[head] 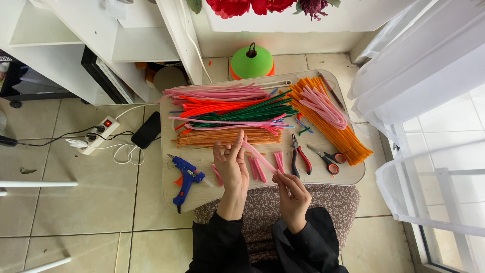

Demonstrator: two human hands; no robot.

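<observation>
A pink pipe cleaner (259, 154) runs slantwise between my two hands above a small wooden lap table (353, 174). My left hand (231, 164) is raised with its fingers pinching the upper end. My right hand (291, 194) grips the lower end near the table's front edge. Short cut pink pieces (257, 169) lie on the table between my hands. Behind them lie piles of pipe cleaners: pink (217, 93), red (212, 107), green (252, 112) and orange (333, 134).
A blue glue gun (185, 179) lies at the table's left front. Red-handled pliers (300, 159) and scissors (328, 160) lie right of my hands. On the tiled floor to the left are a power strip (98, 135), cables and a black phone (146, 130). A green cone (251, 61) stands behind the table.
</observation>
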